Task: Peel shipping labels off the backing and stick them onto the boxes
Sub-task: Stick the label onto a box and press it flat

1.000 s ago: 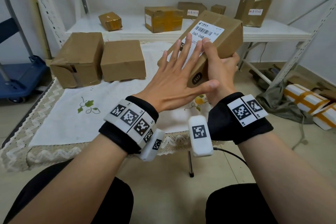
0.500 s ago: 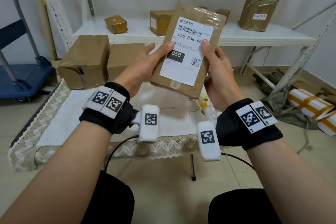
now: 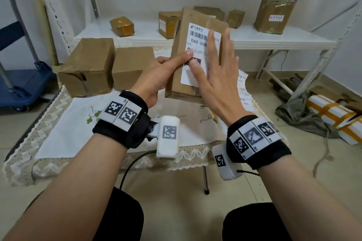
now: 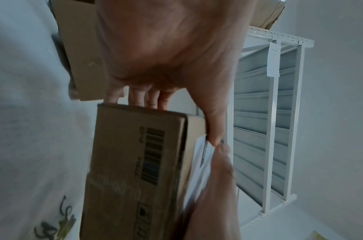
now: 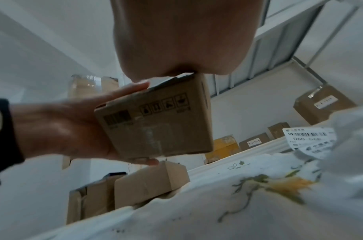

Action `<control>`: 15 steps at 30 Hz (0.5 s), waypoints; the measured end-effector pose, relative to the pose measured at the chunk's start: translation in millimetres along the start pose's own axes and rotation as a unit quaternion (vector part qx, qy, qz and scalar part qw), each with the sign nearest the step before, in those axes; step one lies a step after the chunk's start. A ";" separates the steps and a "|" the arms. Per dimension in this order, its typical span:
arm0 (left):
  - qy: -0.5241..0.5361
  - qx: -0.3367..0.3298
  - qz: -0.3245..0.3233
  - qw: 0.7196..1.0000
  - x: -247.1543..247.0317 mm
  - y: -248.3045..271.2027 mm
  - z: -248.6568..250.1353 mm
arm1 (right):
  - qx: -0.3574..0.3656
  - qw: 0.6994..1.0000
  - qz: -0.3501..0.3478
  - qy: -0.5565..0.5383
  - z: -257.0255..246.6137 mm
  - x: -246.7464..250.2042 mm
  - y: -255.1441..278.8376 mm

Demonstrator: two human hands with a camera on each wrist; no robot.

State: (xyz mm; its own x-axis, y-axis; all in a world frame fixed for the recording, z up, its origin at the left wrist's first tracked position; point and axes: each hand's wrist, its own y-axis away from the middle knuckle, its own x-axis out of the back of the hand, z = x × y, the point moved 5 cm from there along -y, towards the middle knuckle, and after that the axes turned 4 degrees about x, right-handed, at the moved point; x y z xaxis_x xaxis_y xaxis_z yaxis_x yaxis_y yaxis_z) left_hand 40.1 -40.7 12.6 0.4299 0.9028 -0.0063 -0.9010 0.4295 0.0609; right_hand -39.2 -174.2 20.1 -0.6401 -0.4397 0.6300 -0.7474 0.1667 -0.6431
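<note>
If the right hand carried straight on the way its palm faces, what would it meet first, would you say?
Most likely the white shipping label on the cardboard box that the left hand holds; the right hand looks flat against it already.

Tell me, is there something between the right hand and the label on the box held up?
Nothing visible. The right hand lies flat with straight fingers directly on the label, which is already on the box. The left hand holds that box from its side.

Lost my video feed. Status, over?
Left hand grips box. Right hand flat, pressing label down. Nothing in the way.
</note>
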 end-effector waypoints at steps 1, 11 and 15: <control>0.005 -0.001 0.007 1.000 -0.2 1.0 0.6 | 0.007 1.000 -0.013 0.023 -0.4 -3.1 1.5; 0.049 0.006 0.089 0.995 11.8 9.9 6.3 | 0.012 0.994 -0.060 0.089 6.8 -14.4 3.8; 0.061 0.004 0.104 0.993 11.6 11.6 5.6 | -0.040 0.997 -0.043 0.056 18.0 -10.2 1.9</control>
State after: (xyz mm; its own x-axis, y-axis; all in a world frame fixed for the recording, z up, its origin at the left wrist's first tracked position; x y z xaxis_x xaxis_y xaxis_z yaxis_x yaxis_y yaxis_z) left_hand 34.9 -25.3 18.8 0.2247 0.9679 -0.1127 -0.9687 0.2344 0.0812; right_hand -30.9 -185.3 4.6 -0.5854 -0.3551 0.7289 -0.8094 0.2039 -0.5508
